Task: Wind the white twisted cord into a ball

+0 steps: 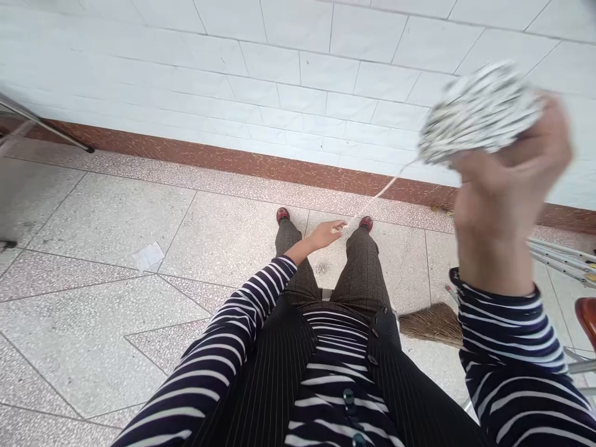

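While seen from the head camera, looking down over a striped top and dark vest:

Right hand (505, 186) raised high near the lens, blurred, fingers (535, 146) curled shut around a ball of white string (479, 112), gripping it from below and behind. Ball held up against the white tiled wall (279, 68), well above the floor.

A single strand of string (379, 194) running taut from the underside of the ball, slanting down and to the left to the left hand (327, 234).

Left hand stretched out low at arm's length, in front of the knees, fingers pinched closed on the strand's lower end; exact grip too small to tell further.

Below that hand, grey checked trousers (361, 267) and two red shoes (282, 215) standing on the speckled tile floor (93, 217). A small round floor drain (319, 269) between the legs.

On the floor to the right, the bristle head of a straw broom (431, 324), lying just beside the right leg. Farther right, pale metal poles (561, 254) lying slanted. A scrap of white paper (148, 256) on the floor to the left, well apart from the feet. A thin metal leg (46, 127) slanting in at the upper left.
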Available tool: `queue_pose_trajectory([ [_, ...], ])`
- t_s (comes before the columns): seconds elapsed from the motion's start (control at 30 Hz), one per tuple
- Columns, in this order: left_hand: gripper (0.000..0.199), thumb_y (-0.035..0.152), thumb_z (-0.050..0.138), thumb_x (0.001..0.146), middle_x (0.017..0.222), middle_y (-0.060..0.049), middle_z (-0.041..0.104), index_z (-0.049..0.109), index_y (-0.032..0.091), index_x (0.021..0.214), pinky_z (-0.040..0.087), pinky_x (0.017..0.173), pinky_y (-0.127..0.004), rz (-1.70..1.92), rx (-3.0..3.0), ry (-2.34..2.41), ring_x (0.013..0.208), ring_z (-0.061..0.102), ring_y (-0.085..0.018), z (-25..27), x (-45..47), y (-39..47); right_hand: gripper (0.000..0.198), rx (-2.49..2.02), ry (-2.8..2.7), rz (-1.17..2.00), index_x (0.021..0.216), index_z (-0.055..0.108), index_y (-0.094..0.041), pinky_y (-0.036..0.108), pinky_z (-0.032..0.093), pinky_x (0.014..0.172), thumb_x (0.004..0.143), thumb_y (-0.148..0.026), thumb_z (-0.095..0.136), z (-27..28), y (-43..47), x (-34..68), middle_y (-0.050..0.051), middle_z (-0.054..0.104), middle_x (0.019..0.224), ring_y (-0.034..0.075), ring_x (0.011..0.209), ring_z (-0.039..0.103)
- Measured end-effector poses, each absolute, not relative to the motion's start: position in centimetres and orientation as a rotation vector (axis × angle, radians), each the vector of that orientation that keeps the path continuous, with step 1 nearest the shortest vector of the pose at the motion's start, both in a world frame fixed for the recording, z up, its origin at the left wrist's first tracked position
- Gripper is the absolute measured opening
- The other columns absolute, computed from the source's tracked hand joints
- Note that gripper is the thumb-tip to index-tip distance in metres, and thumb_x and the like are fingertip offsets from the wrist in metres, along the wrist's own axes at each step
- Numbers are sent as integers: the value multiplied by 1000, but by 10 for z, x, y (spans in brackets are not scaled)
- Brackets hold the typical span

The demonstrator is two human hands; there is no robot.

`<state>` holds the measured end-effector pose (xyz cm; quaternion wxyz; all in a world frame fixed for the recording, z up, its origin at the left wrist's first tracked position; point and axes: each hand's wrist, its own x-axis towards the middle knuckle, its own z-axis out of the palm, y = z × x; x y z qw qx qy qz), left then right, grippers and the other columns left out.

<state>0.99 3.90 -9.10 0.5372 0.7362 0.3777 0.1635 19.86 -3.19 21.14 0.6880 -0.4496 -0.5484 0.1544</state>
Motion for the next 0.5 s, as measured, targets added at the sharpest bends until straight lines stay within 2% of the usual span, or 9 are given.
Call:
queue_pose_trajectory([
  [0.07,56,28,65,86,137,-14,61,55,17,140,45,104,-37,484,1707,812,125,58,-25,-67,24,41,48,-1001,-1232,437,104,64,-20,51,51,104,62,-23,86,196,-27,181,5,66,105,25,108,64],
  [0.17,54,32,70,85,134,-14,63,58,16,136,41,108,-39,711,1633,701,125,57,-25,-21,37,46,49,-1096,-1259,558,106,64,-22,49,54,96,62,-25,85,173,-23,166,3,67,102,23,101,66],
  [0.3,32,39,63,92,105,-10,73,70,12,107,44,100,-35,878,1550,550,105,64,-21,33,40,48,49,-1185,-1295,578,106,63,-26,48,55,92,63,-34,84,149,-12,172,1,65,103,25,104,64],
  [0.4,35,42,58,95,85,-7,72,70,12,84,46,92,-31,813,1513,497,88,65,-17,38,35,35,51,-1224,-1295,513,106,62,-26,48,55,89,62,-35,85,136,-1,187,1,63,104,26,106,63],
  [0.5,34,42,57,95,76,-6,71,67,12,84,47,83,-29,635,1450,501,76,64,-14,16,30,15,57,-1294,-1285,428,110,60,-26,45,55,87,60,-35,86,125,7,202,3,61,109,27,110,60],
])
